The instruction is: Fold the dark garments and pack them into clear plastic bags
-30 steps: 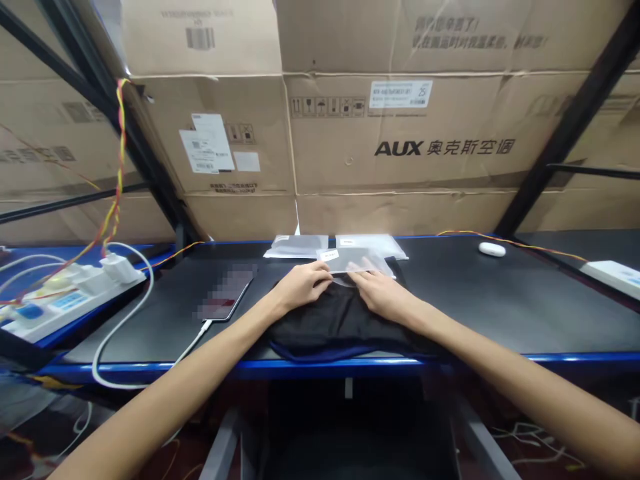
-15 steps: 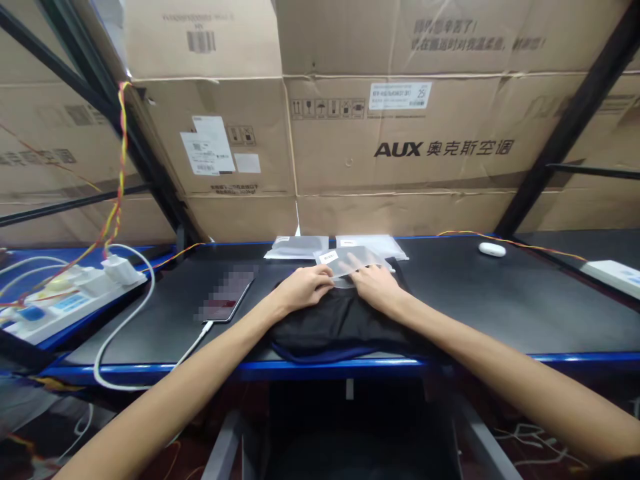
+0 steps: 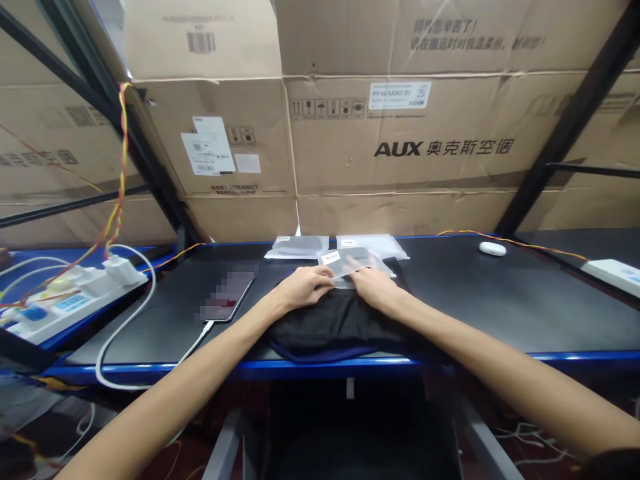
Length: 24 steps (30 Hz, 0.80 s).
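Observation:
A translucent plastic bag [image 3: 337, 265] with a small white label lies over a dark folded cloth [image 3: 335, 327] near the table's front edge. My left hand [image 3: 307, 285] pinches the bag's near left edge between thumb and fingers. My right hand [image 3: 373, 283] is at the bag's right part, its fingers spread and seen blurred through the clear plastic. Behind them lie two more flat bags, a greyish one [image 3: 300, 248] on the left and a whiter one [image 3: 383, 246] on the right, each with a label.
A phone [image 3: 231, 297] with a white charging cable lies left of the cloth. Further left is a power strip [image 3: 75, 303] with plugs. A white earbud case [image 3: 493, 249] and another white strip [image 3: 615, 277] are at right. Cardboard boxes [image 3: 340, 153] stand behind the table.
The bag's upper part has shifted slightly to the right and its right corner sits a little lower. Both hands are nearly where they were.

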Tool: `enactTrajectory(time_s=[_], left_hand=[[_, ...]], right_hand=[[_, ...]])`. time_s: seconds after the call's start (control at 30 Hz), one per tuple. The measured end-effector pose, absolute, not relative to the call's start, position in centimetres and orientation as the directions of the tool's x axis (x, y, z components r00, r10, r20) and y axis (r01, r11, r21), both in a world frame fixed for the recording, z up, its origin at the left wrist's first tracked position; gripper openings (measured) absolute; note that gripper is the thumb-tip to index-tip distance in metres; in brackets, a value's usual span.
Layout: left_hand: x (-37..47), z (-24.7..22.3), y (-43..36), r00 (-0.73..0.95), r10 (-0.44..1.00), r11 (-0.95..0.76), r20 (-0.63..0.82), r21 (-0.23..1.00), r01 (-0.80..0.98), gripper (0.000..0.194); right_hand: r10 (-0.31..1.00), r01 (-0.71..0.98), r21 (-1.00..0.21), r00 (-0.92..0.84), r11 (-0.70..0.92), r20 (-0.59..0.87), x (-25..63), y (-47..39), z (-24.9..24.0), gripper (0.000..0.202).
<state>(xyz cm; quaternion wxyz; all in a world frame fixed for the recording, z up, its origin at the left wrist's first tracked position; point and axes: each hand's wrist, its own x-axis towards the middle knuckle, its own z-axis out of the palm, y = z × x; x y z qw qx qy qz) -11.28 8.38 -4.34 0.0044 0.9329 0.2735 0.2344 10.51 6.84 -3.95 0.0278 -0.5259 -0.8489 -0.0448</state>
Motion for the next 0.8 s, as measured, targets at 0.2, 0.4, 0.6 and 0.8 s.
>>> enactTrajectory(time_s=[0.2, 0.4, 0.6, 0.8], left_hand=[[-10.9, -4.2, 7.9, 0.695, 0.562, -0.809, 0.449, 0.124, 0.574, 0.020], [-10.6, -4.0, 7.5, 0.677, 0.558, -0.817, 0.480, 0.176, 0.549, 0.018], [-10.6, -4.0, 7.4, 0.728, 0.517, -0.848, 0.451, 0.149, 0.509, 0.018], [-11.0, -4.0, 7.7, 0.718, 0.547, -0.814, 0.430, 0.075, 0.576, 0.018]], right_hand=[[0.766, 0.796, 0.103, -0.603, 0.596, 0.221, 12.7, 5.2, -4.7, 0.058], [0.719, 0.760, 0.231, -0.650, 0.608, 0.246, 14.4, 2.5, -4.9, 0.047], [0.772, 0.783, 0.181, -0.620, 0.595, 0.142, 13.1, 3.5, -4.4, 0.041], [0.796, 0.809, 0.096, -0.587, 0.579, 0.146, 11.8, 4.6, -3.8, 0.043]])
